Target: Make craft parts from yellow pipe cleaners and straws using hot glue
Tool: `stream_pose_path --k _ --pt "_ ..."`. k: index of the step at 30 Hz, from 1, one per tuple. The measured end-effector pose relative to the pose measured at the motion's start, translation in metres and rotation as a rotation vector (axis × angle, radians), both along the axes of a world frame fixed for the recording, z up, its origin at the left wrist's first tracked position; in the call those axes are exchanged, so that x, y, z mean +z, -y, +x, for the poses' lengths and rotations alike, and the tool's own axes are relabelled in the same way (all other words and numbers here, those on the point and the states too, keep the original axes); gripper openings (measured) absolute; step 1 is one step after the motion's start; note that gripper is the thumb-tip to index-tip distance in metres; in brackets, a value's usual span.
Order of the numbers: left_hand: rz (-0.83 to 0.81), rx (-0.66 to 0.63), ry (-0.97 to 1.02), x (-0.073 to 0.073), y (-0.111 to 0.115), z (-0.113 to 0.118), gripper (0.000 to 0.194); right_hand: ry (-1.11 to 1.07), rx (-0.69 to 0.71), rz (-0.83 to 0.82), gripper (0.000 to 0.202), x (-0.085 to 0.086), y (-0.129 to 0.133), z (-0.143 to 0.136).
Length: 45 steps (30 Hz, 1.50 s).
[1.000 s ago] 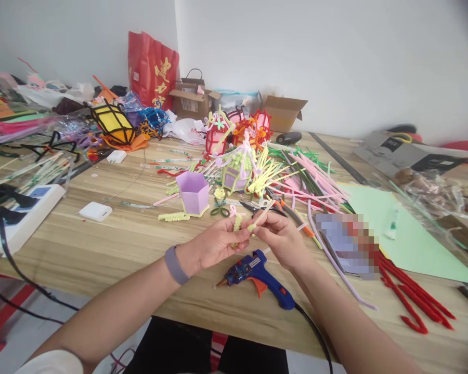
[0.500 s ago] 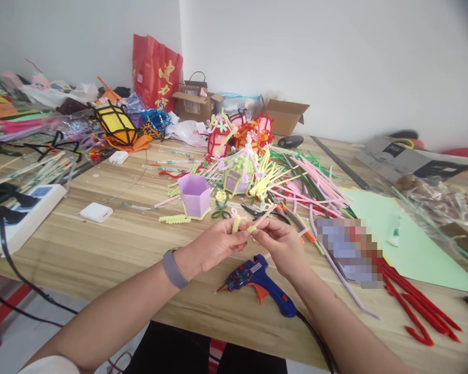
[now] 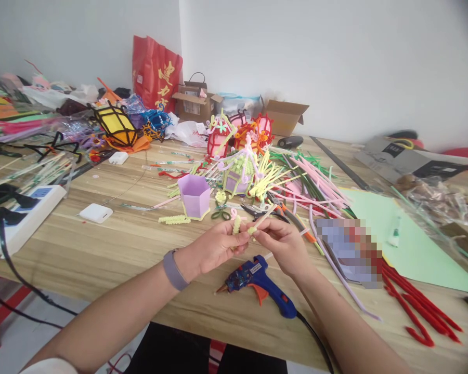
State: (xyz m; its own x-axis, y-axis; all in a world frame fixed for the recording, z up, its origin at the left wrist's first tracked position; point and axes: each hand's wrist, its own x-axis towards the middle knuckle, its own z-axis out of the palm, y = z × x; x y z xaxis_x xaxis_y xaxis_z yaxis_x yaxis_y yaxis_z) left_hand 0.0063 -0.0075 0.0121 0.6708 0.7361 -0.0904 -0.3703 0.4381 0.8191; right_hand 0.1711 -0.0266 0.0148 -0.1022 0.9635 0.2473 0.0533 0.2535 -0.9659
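Note:
My left hand [image 3: 214, 244] is closed with thumb and fingers pinching a pale yellow-green pipe cleaner [image 3: 236, 225], whose coiled part pokes up above the fingers. My right hand [image 3: 283, 244] pinches a pale straight length [image 3: 263, 218] of what looks like the same pipe cleaner, close to the left fingertips. Whether the two parts are joined is hidden. Just below the hands lies a blue hot glue gun [image 3: 271, 291], its nozzle toward the left. Beyond them stands a purple six-sided cup [image 3: 197, 200] with yellow-green trim at its base, beside a coiled yellow-green strip [image 3: 174, 220].
Pliers [image 3: 253, 212] and bundles of pink pipe cleaners [image 3: 320, 182] lie beyond my right hand. Small decorated lanterns [image 3: 236, 179] stand behind the cup. Red pipe cleaners [image 3: 423, 306] and a green sheet [image 3: 421, 244] are at right; a power strip [image 3: 42, 205] is at left.
Almost nothing differs. Both hands keep their pinch on the pipe cleaner in the same place, with only a very slight shift of the fingers.

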Motion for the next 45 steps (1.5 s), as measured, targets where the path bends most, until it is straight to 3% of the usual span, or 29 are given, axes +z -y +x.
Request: stream_pose_path --k 11,17,26,33,40,45 --pt "0.143 0.009 -0.052 -0.007 -0.001 0.001 0.042 0.067 0.002 0.044 0.011 0.002 0.003 -0.002" --pt "0.313 0.128 -0.175 -0.011 0.001 0.002 0.043 0.084 -0.067 0.051 0.008 -0.001 0.004 -0.008" --pt "0.545 0.296 -0.406 -0.015 0.003 0.003 0.027 0.033 -0.133 0.019 0.004 -0.008 0.004 -0.012" --pt "0.693 0.366 -0.548 -0.009 0.005 0.002 0.023 0.020 -0.138 0.004 0.006 -0.007 0.004 -0.015" --pt "0.618 0.345 -0.507 -0.011 0.008 0.003 0.025 0.009 -0.109 -0.004 0.011 -0.009 0.003 -0.012" --pt "0.331 0.104 -0.269 -0.011 0.008 0.005 0.034 0.071 -0.063 -0.060 0.017 -0.009 0.000 -0.006"
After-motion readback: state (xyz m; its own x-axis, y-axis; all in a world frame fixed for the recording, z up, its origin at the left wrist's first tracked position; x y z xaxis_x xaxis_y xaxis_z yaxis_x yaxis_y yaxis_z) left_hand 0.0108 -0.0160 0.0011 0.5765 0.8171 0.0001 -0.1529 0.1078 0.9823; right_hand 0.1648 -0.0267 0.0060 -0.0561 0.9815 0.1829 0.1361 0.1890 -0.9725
